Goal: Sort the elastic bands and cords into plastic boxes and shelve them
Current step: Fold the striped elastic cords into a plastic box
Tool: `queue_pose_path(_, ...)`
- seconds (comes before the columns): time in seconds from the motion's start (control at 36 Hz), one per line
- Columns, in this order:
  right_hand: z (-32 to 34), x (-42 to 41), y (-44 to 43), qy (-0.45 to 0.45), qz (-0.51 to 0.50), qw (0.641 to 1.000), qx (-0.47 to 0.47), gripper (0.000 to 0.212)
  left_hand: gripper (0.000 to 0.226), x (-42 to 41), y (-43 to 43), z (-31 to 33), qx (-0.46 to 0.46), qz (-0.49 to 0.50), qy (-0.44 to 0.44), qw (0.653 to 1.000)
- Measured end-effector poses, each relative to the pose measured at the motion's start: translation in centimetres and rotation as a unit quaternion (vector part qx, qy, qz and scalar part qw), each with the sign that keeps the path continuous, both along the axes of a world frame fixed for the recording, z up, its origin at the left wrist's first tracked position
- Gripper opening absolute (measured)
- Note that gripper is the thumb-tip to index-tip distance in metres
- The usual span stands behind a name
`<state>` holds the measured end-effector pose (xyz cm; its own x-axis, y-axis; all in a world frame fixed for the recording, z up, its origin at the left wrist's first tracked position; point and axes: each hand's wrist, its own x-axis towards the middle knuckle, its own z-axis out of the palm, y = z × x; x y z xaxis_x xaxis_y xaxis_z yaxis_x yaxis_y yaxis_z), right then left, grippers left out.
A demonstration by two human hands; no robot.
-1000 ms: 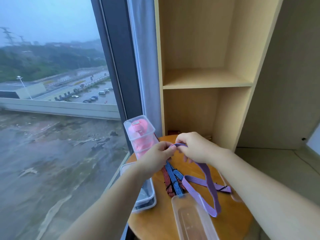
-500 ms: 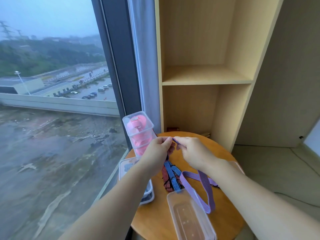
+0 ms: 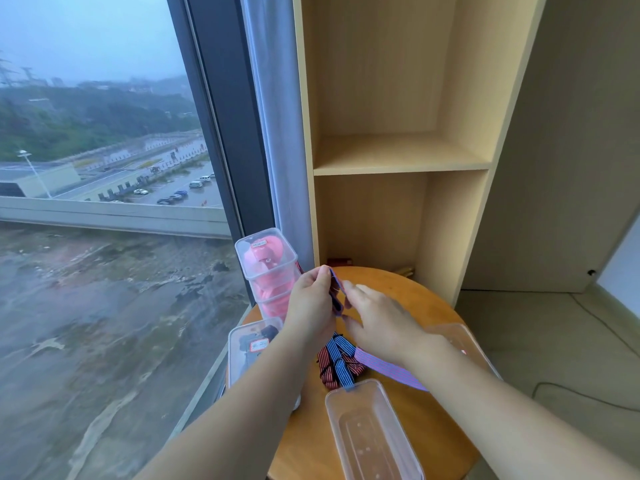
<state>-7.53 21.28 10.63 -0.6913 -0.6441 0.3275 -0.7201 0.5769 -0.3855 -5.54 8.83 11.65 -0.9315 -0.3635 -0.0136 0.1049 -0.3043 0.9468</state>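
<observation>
Both hands meet above the round table [image 3: 420,308]. Left hand [image 3: 311,303] pinches the folded top of the purple band [image 3: 389,368] between thumb and fingers; right hand [image 3: 381,323] lies with fingers nearly straight, tips touching the band, which trails under its wrist. Beneath lie red and blue bands [image 3: 336,362], touching the empty clear box [image 3: 350,389]. A tall box of pink bands [image 3: 265,259] stands left, before the wooden shelf [image 3: 398,155].

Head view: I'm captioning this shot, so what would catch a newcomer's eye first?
Two hands meet over the round wooden table: the left hand pinches a purple striped band, and the right hand touches it with straight fingers. Left of them stands a tall clear box of pink contents; an empty clear box lies nearest the camera.
</observation>
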Motion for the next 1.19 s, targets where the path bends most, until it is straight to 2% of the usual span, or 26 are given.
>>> queue_pose_path(0.14,0.5,-0.4,0.1,0.013,0.018,1.0,0.022,0.046,0.036,0.0,0.1,-0.2,0.042,0.014,-0.001,0.999)
queue_pose_path(0.22,0.2,-0.8,0.0,0.043,0.01,0.999,0.019,0.039,0.031,-0.1,-0.1,0.1,0.085,0.003,0.007,0.996)
queue_pose_path(0.31,0.0,-1.2,0.6,0.045,0.011,0.999,0.023,0.03,0.024,0.2,-0.8,0.7,0.054,-0.004,-0.015,0.998)
queue_pose_path(0.39,0.4,-2.0,1.4,0.031,0.019,0.998,0.059,0.027,0.029,0.7,-2.3,1.2,-0.042,-0.026,-0.071,0.996)
queue_pose_path(0.44,1.0,-2.6,1.6,0.029,0.033,0.993,0.113,0.026,0.026,1.1,-3.2,1.7,-0.156,-0.058,-0.106,0.98)
queue_pose_path(0.5,1.7,-3.0,1.4,0.028,0.045,0.987,0.153,0.022,0.022,1.4,-4.1,1.9,-0.32,-0.097,-0.134,0.933)
queue_pose_path(0.53,2.1,-3.2,1.2,0.03,0.049,0.985,0.162,0.02,0.021,1.6,-4.5,2.0,-0.377,-0.114,-0.137,0.909)
queue_pose_path(0.56,2.6,-3.3,1.0,0.032,0.051,0.984,0.166,0.02,0.02,1.6,-4.8,2.0,-0.396,-0.128,-0.141,0.898)
queue_pose_path(0.69,3.9,-3.6,0.7,0.05,0.051,0.985,0.158,0.027,0.014,1.2,-5.7,2.1,-0.383,-0.164,-0.165,0.894)
queue_pose_path(0.86,4.1,-3.4,-0.2,0.054,0.088,0.976,0.192,0.024,0.041,1.1,-5.5,2.4,-0.324,-0.196,-0.172,0.909)
queue_pose_path(0.92,4.2,-3.4,-0.3,0.049,0.088,0.977,0.189,0.022,0.031,0.9,-5.3,2.2,-0.304,-0.2,-0.159,0.918)
queue_pose_path(0.97,4.3,-3.5,-0.3,0.04,0.075,0.983,0.163,0.023,0.021,0.8,-5.0,2.1,-0.275,-0.205,-0.142,0.929)
queue_pose_path(1.08,4.2,-3.7,-0.3,0.011,0.033,0.998,0.055,0.023,0.022,0.4,-4.4,1.7,-0.234,-0.169,-0.102,0.952)
queue_pose_path(1.19,3.2,-3.5,-0.6,-0.002,0.022,1.0,-0.015,0.019,0.023,0.1,-3.7,1.0,-0.212,-0.118,-0.084,0.967)
